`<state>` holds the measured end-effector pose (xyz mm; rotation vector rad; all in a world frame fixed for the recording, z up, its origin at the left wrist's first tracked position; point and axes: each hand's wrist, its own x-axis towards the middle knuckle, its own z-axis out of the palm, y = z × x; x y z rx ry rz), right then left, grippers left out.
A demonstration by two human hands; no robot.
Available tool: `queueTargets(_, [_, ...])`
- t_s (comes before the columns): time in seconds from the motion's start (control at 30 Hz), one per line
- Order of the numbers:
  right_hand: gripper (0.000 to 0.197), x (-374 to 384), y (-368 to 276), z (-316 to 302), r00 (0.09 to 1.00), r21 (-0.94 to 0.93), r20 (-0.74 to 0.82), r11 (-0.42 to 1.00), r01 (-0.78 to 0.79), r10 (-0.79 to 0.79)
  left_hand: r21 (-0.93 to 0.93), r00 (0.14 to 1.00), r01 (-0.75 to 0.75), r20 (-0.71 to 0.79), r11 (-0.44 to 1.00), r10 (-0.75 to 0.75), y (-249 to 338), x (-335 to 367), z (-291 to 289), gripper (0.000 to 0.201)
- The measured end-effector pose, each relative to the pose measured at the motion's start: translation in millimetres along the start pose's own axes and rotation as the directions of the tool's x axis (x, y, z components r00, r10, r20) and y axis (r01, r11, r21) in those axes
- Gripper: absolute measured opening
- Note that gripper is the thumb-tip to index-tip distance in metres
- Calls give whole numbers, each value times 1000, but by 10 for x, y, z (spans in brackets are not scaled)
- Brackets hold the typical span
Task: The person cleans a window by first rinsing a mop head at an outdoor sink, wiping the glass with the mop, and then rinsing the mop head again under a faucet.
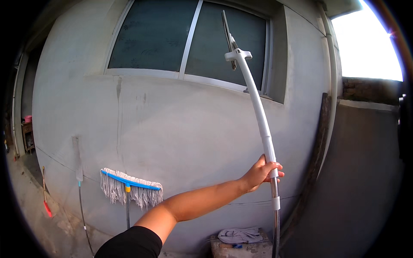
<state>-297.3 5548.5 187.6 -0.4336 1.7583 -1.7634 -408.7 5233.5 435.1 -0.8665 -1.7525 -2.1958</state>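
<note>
My left hand [260, 173] is closed around the pole of a long-handled window squeegee [257, 107], just where its white upper section meets the metal tube. Upright with a slight lean to the left, the squeegee carries a white bracket [238, 55] and a narrow dark blade head [228, 32], seen nearly edge-on. That head stands in front of the right pane of a sliding window [226, 36]; whether it touches the glass I cannot tell. The pole's lower end runs out of the picture. My right hand does not show.
A string mop [131, 182] with a blue head stands head-up near the grey wall [180, 124], left of a flat-headed tool [77, 159]'s right side. A red-ended brush [47, 209] is farther left. A grey cloth [240, 235] lies on a block [254, 250].
</note>
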Motion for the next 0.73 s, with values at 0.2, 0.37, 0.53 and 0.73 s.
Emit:
queueTargets(0.2, [13, -236, 941, 899, 992, 237, 68, 964, -122, 109, -236, 969, 155, 223, 959, -102, -571, -771, 166, 46])
queueTargets(0.37, [20, -5, 2976, 752, 543, -371, -785, 928, -25, -299, 14, 942, 240, 239, 971, -236, -1466, -1600, 927, 56])
queueTargets(0.53, [30, -1321, 2548, 1471, 545, -253, -826, 959, -130, -144, -110, 845, 431, 398, 896, -358, -1855, -2236, 1516, 50])
queueTargets(0.73, [29, -2913, 3170, 1519, 403, -186, -914, 852, -490, 32, -347, 727, 624, 587, 700, -356, -1865, -2426, 2672, 53])
